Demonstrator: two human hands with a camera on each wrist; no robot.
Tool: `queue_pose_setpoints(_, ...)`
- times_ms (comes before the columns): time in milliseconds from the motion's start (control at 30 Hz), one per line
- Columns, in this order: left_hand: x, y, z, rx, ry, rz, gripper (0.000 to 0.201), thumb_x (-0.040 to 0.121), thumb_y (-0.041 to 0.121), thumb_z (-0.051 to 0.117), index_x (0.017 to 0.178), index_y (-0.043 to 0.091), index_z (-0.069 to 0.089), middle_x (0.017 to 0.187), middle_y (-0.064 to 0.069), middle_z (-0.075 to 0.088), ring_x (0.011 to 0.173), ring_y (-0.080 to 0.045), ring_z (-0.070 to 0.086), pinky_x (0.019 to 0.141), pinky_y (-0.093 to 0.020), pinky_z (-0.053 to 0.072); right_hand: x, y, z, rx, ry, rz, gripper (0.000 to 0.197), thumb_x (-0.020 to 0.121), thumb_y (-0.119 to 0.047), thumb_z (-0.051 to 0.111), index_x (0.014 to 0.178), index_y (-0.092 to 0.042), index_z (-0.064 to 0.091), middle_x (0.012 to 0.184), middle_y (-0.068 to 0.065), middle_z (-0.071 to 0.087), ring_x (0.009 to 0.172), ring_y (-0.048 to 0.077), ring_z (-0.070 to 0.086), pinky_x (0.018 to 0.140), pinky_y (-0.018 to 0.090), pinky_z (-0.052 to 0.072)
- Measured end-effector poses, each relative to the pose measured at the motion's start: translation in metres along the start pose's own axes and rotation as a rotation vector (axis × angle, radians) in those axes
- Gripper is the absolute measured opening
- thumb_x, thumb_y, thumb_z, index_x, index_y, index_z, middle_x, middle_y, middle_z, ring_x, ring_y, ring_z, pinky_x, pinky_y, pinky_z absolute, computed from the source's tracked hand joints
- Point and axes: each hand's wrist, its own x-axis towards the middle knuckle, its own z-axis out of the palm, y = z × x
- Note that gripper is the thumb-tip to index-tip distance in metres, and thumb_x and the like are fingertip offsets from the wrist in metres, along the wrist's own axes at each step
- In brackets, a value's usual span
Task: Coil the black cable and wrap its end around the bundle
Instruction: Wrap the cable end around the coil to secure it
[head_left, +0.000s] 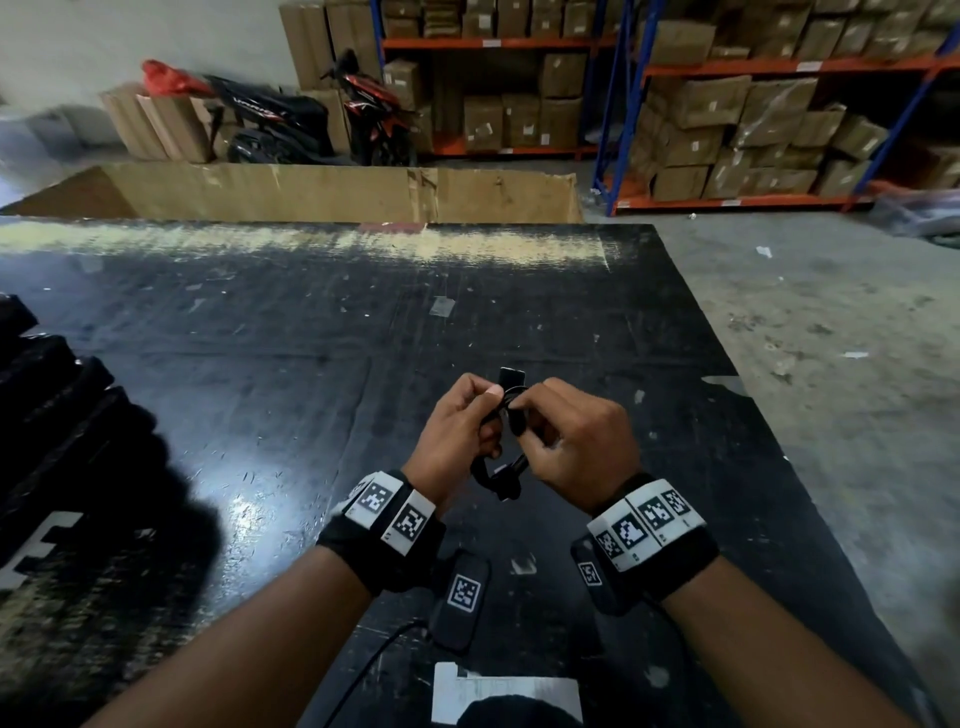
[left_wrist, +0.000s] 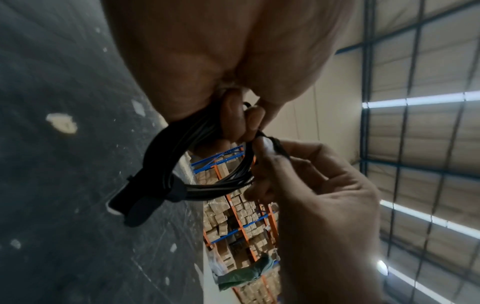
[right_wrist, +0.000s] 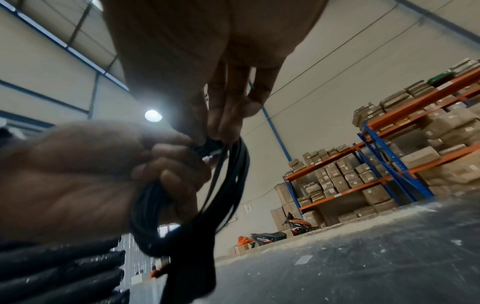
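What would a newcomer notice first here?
Both hands meet above the black table: the left hand grips the coiled black cable while the right hand pinches its top. Behind, orange-and-blue racks of cardboard boxes and a parked scooter stand out.

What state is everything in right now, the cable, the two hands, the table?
black cable: coiled into a small bundle of loops, held up off the table
left hand: grips the coil
right hand: pinches the cable at the top of the coil
black table: scuffed, dusty
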Motion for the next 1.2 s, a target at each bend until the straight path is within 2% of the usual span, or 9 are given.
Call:
queue_pose_setpoints(200,-0.001,0.003,-0.005,0.220,0.004,0.162,0.011,0.105,0.013,0.050,0.095,0.010,0.051,0.059,0.013,0.045,0.050,-0.003,0.038,0.051,-0.022,0.033,0.007,-0.001,-0.013,0.318,0.011,0.158,0.009,0.077,-0.007,0.079,0.079,-0.014,0.073,0.074,-0.002,0.066,0.061,0.013,0.063,0.058,0.035,0.054)
queue_pose_setpoints(433,-0.003,0.001,-0.014,0.359,-0.025,0.232,0.010,0.102,0.024,0.053,0.096,0.016,0.055,0.057,0.017,0.053,0.055,-0.002,0.043,0.058,-0.022,0.037,0.015,-0.001,-0.023,0.432,0.018,0.278,0.010,0.076,-0.011,0.082,0.077,-0.015,0.074,0.080,-0.002,0.071,0.066,0.014,0.069,0.062,0.036,0.059)
queue_pose_setpoints(567,-0.008,0.002,-0.017,0.389,-0.120,0.300,0.012,0.104,0.023,0.051,0.102,0.012,0.053,0.063,0.005,0.048,0.055,-0.012,0.037,0.049,-0.029,0.033,0.017,0.010,-0.022,0.563,-0.075,0.399,0.013,0.076,-0.006,0.084,0.077,-0.009,0.071,0.101,-0.001,0.075,0.090,0.014,0.075,0.074,0.033,0.063)
queue_pose_setpoints(667,-0.010,0.004,-0.018,0.445,-0.189,0.329,0.013,0.102,0.027,0.051,0.099,0.015,0.053,0.062,0.006,0.043,0.056,-0.014,0.035,0.051,-0.029,0.032,0.018,0.012,-0.022,0.704,-0.067,0.494,0.014,0.074,0.005,0.083,0.076,0.002,0.069,0.092,0.009,0.080,0.088,0.023,0.078,0.082,0.039,0.063)
queue_pose_setpoints(767,-0.007,0.008,-0.020,0.475,-0.224,0.286,0.016,0.100,0.028,0.052,0.093,0.014,0.051,0.059,0.014,0.045,0.055,-0.007,0.039,0.054,-0.020,0.035,0.018,0.010,-0.023,0.653,-0.043,0.487,0.014,0.073,0.001,0.085,0.073,-0.002,0.071,0.082,0.010,0.079,0.078,0.027,0.077,0.077,0.039,0.064)
queue_pose_setpoints(900,-0.005,0.008,-0.014,0.302,-0.244,0.097,0.017,0.105,0.021,0.047,0.091,0.013,0.047,0.057,0.015,0.041,0.050,-0.004,0.035,0.049,-0.021,0.032,0.021,0.006,-0.018,0.605,0.012,0.510,0.016,0.072,-0.002,0.086,0.071,-0.006,0.070,0.074,0.008,0.077,0.069,0.024,0.075,0.067,0.032,0.062)
queue_pose_setpoints(1000,-0.006,0.007,-0.009,0.215,-0.195,0.032,0.016,0.108,0.019,0.045,0.094,0.011,0.046,0.058,0.011,0.038,0.049,-0.005,0.034,0.049,-0.022,0.033,0.025,0.009,-0.012,0.648,0.029,0.579,0.019,0.071,0.000,0.085,0.077,-0.010,0.070,0.078,0.010,0.077,0.071,0.019,0.074,0.070,0.030,0.061)
queue_pose_setpoints(1067,-0.010,0.002,-0.013,0.197,-0.161,0.043,0.016,0.104,0.023,0.056,0.099,0.008,0.050,0.064,0.004,0.045,0.054,-0.008,0.043,0.052,-0.021,0.040,0.025,0.014,-0.010,0.655,0.068,0.648,0.021,0.071,-0.001,0.086,0.082,-0.014,0.073,0.080,0.009,0.077,0.075,0.019,0.075,0.073,0.032,0.062)
queue_pose_setpoints(1200,-0.021,-0.012,-0.032,0.150,-0.155,-0.026,0.037,0.084,0.018,0.080,0.109,-0.001,0.060,0.091,-0.009,0.065,0.080,-0.024,0.065,0.074,-0.043,0.058,0.015,0.027,-0.006,0.724,0.182,0.809,0.023,0.071,0.000,0.086,0.081,-0.018,0.075,0.078,0.013,0.077,0.072,0.020,0.072,0.076,0.037,0.062)
